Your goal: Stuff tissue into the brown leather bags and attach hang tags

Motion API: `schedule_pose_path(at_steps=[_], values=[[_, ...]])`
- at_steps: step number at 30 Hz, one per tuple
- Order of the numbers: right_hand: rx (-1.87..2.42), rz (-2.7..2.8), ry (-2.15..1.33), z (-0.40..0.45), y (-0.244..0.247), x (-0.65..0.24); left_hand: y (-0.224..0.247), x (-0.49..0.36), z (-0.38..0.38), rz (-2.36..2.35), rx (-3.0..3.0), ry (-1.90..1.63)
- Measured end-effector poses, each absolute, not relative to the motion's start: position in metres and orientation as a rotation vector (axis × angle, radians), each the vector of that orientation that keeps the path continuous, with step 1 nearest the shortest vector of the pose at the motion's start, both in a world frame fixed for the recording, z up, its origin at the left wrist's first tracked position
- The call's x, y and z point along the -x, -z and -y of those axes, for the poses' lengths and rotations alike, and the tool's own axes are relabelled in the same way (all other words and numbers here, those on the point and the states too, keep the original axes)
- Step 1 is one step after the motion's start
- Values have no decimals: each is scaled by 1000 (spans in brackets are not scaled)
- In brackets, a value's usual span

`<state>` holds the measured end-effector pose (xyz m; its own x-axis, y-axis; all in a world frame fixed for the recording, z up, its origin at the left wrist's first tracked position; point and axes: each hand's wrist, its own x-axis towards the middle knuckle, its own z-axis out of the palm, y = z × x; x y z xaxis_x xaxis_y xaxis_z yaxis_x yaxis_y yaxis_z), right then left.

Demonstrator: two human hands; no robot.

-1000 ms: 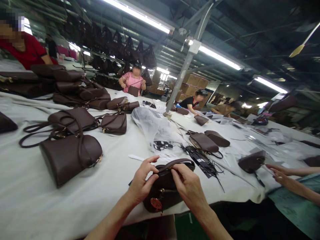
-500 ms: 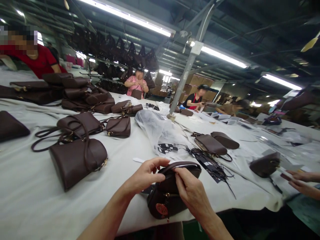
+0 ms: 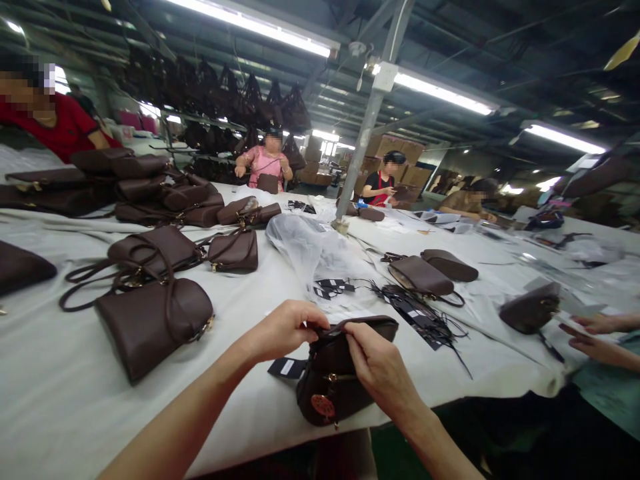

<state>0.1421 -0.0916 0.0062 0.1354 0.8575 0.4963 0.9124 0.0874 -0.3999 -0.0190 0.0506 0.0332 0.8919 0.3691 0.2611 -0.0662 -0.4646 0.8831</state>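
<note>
A small dark brown handbag point(image 3: 330, 393) stands at the table's front edge, a round orange-red charm point(image 3: 323, 407) hanging from its zipped side. My left hand point(image 3: 290, 330) is closed in a pinch at the left end of the bag's top handle; what lies exactly between its fingertips is partly hidden. On the right side, my right hand point(image 3: 383, 367) grips the handle and top of the bag, covering part of its front. A black hang tag point(image 3: 287, 368) with a white label sticks out left of the bag, under my left hand.
Brown handbags point(image 3: 155, 320) lie to the left, with a pile point(image 3: 150, 187) behind. Ahead are a clear plastic bag point(image 3: 310, 247) and black corded tags point(image 3: 420, 317). A co-worker's hands point(image 3: 595, 333) are at right. A grey post point(image 3: 360, 140) rises mid-table.
The handle, arched above the bag before, now lies lower between my hands. My left hand has moved slightly left and up, its fingers closing. The black tag shows more fully.
</note>
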Motion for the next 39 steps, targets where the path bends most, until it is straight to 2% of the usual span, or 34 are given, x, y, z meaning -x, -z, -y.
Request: schedule_pose_path(at_steps=[3,8,16,20,24,33,39], values=[[1749,1705,122,91,-6,-142,-30,17,-43,-238,-2090,-653],[1769,1715,137,95,-5,-142,-5,15,-31,-282,-1890,-800],[1816,1866,338,98,14,-148,15,19,-29,-280,-1580,-698],[1812,1966,99,102,3,-149,18,18,-26,-306,-1596,-741],[1993,2066,-75,103,-24,-141,17,19,-21,-326,-1638,-770],[2210,2230,170,100,-32,-130,-1,12,-20,-278,-1520,-567],[2148,2193,143,101,-30,-138,8,10,-20,-285,-1357,-604]])
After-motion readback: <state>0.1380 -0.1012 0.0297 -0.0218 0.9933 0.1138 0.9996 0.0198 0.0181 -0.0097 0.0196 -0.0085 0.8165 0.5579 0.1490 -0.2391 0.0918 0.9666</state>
